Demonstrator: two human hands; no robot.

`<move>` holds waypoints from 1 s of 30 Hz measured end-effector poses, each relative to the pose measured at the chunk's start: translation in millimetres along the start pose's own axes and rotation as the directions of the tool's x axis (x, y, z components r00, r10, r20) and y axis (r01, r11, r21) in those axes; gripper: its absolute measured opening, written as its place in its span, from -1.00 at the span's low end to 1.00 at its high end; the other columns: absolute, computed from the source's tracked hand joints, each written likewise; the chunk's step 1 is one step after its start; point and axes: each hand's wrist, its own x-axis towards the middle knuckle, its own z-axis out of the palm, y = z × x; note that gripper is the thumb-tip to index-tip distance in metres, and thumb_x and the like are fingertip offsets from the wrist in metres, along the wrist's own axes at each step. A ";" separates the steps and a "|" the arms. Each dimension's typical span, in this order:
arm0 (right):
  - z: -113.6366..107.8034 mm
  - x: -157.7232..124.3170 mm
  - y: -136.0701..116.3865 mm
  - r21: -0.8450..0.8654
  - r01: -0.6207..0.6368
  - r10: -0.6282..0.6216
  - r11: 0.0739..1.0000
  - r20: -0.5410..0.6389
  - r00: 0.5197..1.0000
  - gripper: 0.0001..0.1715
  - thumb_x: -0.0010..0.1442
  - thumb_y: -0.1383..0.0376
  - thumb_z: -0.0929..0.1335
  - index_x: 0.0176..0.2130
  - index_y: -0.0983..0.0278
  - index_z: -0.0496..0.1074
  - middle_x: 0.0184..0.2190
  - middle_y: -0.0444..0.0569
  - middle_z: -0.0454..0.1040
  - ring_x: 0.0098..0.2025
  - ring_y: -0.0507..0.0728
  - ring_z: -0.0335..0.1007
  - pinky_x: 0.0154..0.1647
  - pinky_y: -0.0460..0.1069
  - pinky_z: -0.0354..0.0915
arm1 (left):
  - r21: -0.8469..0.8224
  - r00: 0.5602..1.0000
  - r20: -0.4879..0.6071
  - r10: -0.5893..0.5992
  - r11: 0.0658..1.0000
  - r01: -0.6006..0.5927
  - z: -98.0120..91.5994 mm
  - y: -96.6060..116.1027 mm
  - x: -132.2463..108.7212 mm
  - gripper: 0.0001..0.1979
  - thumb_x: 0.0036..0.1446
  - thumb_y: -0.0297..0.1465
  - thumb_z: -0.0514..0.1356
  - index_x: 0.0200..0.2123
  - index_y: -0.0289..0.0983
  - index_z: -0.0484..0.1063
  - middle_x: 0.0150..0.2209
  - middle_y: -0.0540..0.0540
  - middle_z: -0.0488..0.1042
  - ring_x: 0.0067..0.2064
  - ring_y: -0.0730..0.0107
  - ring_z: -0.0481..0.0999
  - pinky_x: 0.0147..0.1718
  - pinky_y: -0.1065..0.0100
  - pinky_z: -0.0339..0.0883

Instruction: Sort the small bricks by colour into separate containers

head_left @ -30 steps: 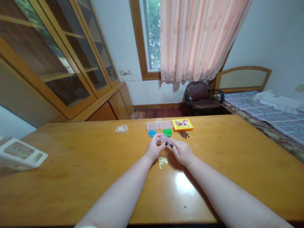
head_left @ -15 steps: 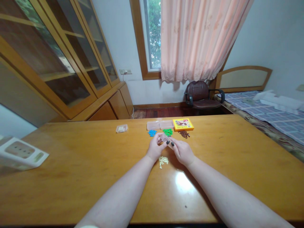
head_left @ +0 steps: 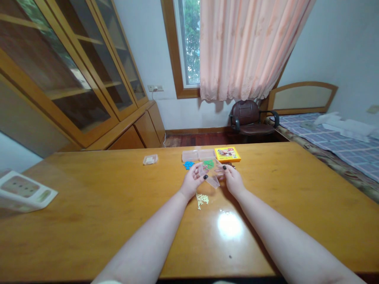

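My left hand (head_left: pixel 192 180) and my right hand (head_left: pixel 232 178) are raised over the middle of the wooden table (head_left: pixel 89 205), and both are closed on a small clear plastic box (head_left: pixel 211 174) held between them. The box looks opened, one half near each hand. A small heap of cream-coloured pieces (head_left: pixel 202 200) lies on the table just below my hands. Behind them lie a blue heap (head_left: pixel 188 165), a green heap (head_left: pixel 209 163) and a brown heap partly hidden by my right hand.
A larger clear box (head_left: pixel 197 155) and a yellow box (head_left: pixel 227 154) sit at the table's far edge, with another small clear box (head_left: pixel 150 159) to the left. A white device (head_left: pixel 23 193) lies at the left edge. Beyond are a cabinet, a chair and a bed.
My hands have moved apart and slightly away from me; the small clear box between them now appears opened into two halves.
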 end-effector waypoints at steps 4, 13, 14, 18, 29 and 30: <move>-1.8 4.4 -2.8 0.088 -0.088 0.095 0.992 -0.080 0.992 -0.43 0.13 -0.10 0.22 -0.30 0.33 0.43 -0.50 0.01 0.51 -0.59 0.04 0.36 -0.66 -0.10 0.21 | -0.090 0.999 0.011 -0.033 0.995 0.034 -4.1 -0.7 1.3 -0.31 -0.12 -0.24 0.37 0.09 -0.22 0.24 0.13 -0.25 0.31 0.13 0.09 0.34 0.11 0.13 0.19; -8.6 15.5 -5.1 0.220 -0.185 0.225 0.958 -0.169 0.960 -0.44 0.00 -0.16 0.30 -0.57 0.27 0.30 -0.72 -0.13 0.33 -0.71 0.00 0.18 -0.71 -0.08 0.06 | -0.016 0.925 0.301 -0.232 0.968 0.249 -13.1 8.6 -2.8 -0.26 -0.21 -0.42 0.42 0.10 -0.18 0.29 0.18 -0.27 0.24 0.07 0.01 0.41 0.07 0.04 0.23; -8.5 16.6 -3.8 0.227 -0.193 0.236 0.955 -0.180 0.955 -0.43 -0.01 -0.17 0.30 -0.59 0.26 0.28 -0.74 -0.15 0.30 -0.73 -0.01 0.14 -0.72 -0.08 0.03 | -0.004 0.916 0.322 -0.241 0.967 0.256 -13.0 9.8 -3.1 -0.25 -0.23 -0.42 0.42 0.10 -0.17 0.29 0.18 -0.27 0.25 0.07 0.00 0.41 0.06 0.05 0.25; -8.9 17.4 -1.4 0.241 -0.206 0.258 0.948 -0.209 0.943 -0.43 -0.03 -0.18 0.32 -0.63 0.24 0.24 -0.76 -0.18 0.26 -0.73 -0.02 0.06 -0.72 -0.08 0.00 | 0.017 0.895 0.371 -0.247 0.966 0.260 -11.6 14.9 -4.2 -0.26 -0.28 -0.45 0.44 0.06 -0.21 0.32 0.10 -0.27 0.35 0.09 0.05 0.38 0.06 0.13 0.26; -4.4 3.4 -11.1 -0.091 -0.105 0.089 0.990 -0.159 0.983 -0.52 0.08 -0.03 0.26 -0.54 0.30 0.41 -0.76 -0.16 0.26 -0.68 0.02 0.15 -0.64 -0.08 0.11 | -0.194 0.855 0.192 -0.482 0.835 0.515 -18.2 13.0 -1.2 -0.55 0.12 -0.26 0.15 0.06 -0.33 0.29 -0.01 -0.30 0.44 -0.15 0.19 0.54 -0.28 0.29 0.46; -3.4 3.6 -9.1 -0.060 -0.102 0.092 0.993 -0.145 0.985 -0.52 0.08 -0.02 0.25 -0.53 0.31 0.40 -0.75 -0.16 0.27 -0.68 0.02 0.16 -0.64 -0.08 0.11 | -0.185 0.857 0.175 -0.485 0.839 0.513 -17.7 13.3 -0.5 -0.58 0.10 -0.34 0.16 0.04 -0.32 0.30 -0.03 -0.29 0.45 -0.15 0.19 0.54 -0.27 0.28 0.46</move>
